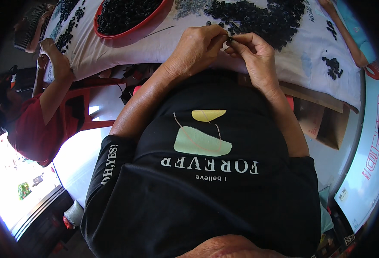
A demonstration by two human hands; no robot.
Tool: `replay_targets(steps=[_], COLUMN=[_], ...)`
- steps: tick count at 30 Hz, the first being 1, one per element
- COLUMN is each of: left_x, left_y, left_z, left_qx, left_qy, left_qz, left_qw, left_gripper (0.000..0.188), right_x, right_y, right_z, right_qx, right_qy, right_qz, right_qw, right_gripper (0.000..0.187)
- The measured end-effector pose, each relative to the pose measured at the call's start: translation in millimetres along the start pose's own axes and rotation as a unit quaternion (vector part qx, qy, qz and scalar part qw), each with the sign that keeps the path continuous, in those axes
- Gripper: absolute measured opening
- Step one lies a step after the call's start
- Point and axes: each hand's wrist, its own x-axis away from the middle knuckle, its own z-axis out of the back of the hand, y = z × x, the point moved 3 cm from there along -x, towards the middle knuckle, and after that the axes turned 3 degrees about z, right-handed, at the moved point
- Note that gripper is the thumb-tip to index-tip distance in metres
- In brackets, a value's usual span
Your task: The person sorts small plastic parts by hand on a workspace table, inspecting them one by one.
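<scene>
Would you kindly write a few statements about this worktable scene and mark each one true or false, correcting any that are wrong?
1. The left hand and right hand are close together at a small black part. True.
2. The largest loose pile lies to the right of the red basin. True.
3. The red basin is empty. False: it holds many black pieces.
4. A co-worker at the left wears a red top. True.
5. A thin rod stands upright inside the basin. False: the thin rod lies on the white cloth.
</scene>
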Motion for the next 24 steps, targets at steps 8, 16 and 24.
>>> replay_targets(steps=[8, 16, 24], left_x=[0.0, 1.7, 0.2], left_y=[-1.2, -2.9, 0.1], left_z=[2.2, 0.7, 2.9], left_qx=[-0.005, -0.011, 0.057], left_qy=[-0.041, -0.068, -0.117], left_qz=[-0.014, -0.011, 0.054], left_qw=[0.999, 0.998, 0.990], left_gripper=[0.017, 0.014, 0.017], right_x=[-0.9, 0.4, 0.6], right_y=[1.7, 3.1, 5.8], right_z=[1.5, -0.1, 1.7], right_qx=[0.007, 0.037, 0.046], right_qy=[0.005, -0.012, -0.031], right_qz=[0.010, -0.018, -0.027], right_qw=[1.000, 0.999, 0.998], right_gripper=[0.010, 0.011, 0.012])
